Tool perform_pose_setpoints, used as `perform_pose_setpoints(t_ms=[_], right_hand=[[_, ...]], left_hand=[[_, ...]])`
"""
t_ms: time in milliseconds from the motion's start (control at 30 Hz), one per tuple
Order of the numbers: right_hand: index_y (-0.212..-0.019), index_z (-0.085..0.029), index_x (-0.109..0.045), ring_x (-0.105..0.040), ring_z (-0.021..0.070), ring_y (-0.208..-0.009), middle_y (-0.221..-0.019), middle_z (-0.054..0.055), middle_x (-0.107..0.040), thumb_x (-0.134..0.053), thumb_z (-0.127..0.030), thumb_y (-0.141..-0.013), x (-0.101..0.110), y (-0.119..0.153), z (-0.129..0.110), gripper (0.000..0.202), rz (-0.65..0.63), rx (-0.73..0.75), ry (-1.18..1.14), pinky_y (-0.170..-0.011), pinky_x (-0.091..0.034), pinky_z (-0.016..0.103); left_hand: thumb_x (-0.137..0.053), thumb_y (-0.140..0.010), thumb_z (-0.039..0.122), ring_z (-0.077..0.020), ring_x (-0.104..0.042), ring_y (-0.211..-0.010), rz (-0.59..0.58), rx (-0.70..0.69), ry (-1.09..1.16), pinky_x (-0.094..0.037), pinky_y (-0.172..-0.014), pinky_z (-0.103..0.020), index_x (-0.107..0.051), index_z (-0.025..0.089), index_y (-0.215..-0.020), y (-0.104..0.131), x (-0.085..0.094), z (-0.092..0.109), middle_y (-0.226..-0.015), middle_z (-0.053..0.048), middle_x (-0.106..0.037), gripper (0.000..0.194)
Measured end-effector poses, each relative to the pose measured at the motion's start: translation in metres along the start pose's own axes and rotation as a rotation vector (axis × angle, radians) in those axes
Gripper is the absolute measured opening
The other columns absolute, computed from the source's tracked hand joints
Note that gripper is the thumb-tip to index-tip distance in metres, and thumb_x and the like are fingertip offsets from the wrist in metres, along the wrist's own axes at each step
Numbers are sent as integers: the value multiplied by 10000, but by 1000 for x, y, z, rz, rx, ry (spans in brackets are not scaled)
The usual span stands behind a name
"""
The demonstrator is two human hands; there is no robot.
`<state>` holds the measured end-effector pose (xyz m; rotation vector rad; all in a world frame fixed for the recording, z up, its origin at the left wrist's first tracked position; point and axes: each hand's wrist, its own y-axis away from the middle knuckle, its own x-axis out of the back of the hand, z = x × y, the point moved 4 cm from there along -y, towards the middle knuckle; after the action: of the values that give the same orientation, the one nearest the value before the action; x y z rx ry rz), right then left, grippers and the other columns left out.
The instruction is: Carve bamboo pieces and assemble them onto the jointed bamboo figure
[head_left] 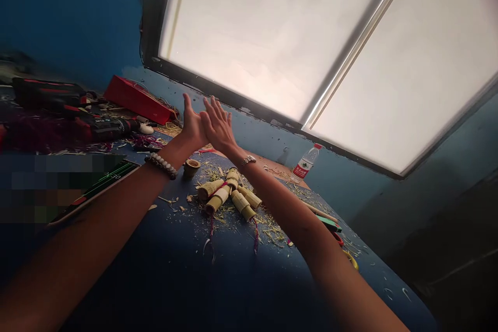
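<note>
My left hand (193, 127) and my right hand (219, 127) are raised over the far side of the table, pressed against each other. The right hand's fingers are stretched out. On the left hand the thumb points up, while its fingers are mostly hidden behind the right. I see nothing held in either. Below them lies a jointed figure of short bamboo tubes (220, 196), with purple strings hanging toward me. A short piece of bamboo tube (191, 168) stands apart to its left. Bamboo shavings (272, 228) are scattered around them on the dark blue table (187, 280).
At the back left are a red box (134, 101), a black case (49, 94) and a power drill (105, 127). A lit screen (103, 181) lies at left. A water bottle (306, 162) stands below the window; green-handled (329, 224) and yellow-handled tools (352, 259) lie at right.
</note>
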<state>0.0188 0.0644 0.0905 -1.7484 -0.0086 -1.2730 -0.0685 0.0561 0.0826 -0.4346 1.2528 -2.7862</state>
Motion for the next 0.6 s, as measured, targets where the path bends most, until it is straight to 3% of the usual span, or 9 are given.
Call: perform_pose_setpoints(t_ms=[100, 200, 267, 333, 433, 533, 600], right_hand=[[-1633, -250, -150, -98, 359, -1542, -1693, 92, -92, -31, -606, -1044, -1, -4, 55, 699, 17, -286, 154, -1194, -108, 674], [-1633, -169, -143, -323, 410, -1458, -1638, 214, -238, -42, -491, -1070, 13, 8, 97, 656, 41, -471, 297, -1114, -239, 723], [-1614, -127, -211, -456, 398, -1367, -1565, 247, -375, -79, -374, -1083, 25, 22, 114, 601, 39, -445, 359, -1108, -205, 741], [-1546, -108, -387, -522, 362, -1300, -1446, 237, -532, -154, -287, -1082, 38, 37, 126, 549, 11, -358, 414, -1150, -113, 718], [-1252, -156, -695, -555, 323, -1231, -1149, 173, -722, -339, -279, -1068, 56, 61, 142, 419, -80, -215, 499, -1195, -74, 650], [-925, -169, -787, -587, 326, -1114, -897, 149, -745, -455, -362, -1047, 73, 80, 157, 403, -146, -154, 585, -1190, -142, 629], [-835, -140, -782, -605, 323, -1043, -830, 167, -725, -397, -396, -1067, 83, 90, 165, 518, -156, -159, 645, -1176, -193, 609]], left_hand=[[197, -977, 484, -240, -646, -1234, -191, 50, 214, -535, -955, -446, -258, 147, -1591, -1, -1, 3, -1385, -158, -639, 836], [132, -1019, 446, -232, -630, -1263, -201, 72, 324, -546, -927, -468, -221, 207, -1601, -4, 3, 1, -1520, -106, -517, 721], [-22, -1062, 451, -235, -590, -1314, -158, 76, 377, -533, -967, -486, -369, 264, -1540, -6, 2, -2, -1543, -41, -490, 619], [-217, -1065, 490, -248, -566, -1340, -126, 115, 453, -504, -1030, -491, -530, 265, -1415, -5, -1, -6, -1512, -17, -532, 521], [-443, -1000, 555, -270, -586, -1310, -77, 181, 441, -484, -1074, -488, -662, 266, -1207, 0, -6, -8, -1442, -15, -606, 418], [-533, -959, 565, -267, -624, -1245, -3, 222, 402, -493, -1051, -480, -692, 252, -973, 3, -4, -4, -1393, -24, -648, 351], [-522, -964, 573, -247, -653, -1180, 44, 254, 408, -500, -1021, -462, -643, 219, -816, 3, -2, -5, -1336, -54, -685, 402]])
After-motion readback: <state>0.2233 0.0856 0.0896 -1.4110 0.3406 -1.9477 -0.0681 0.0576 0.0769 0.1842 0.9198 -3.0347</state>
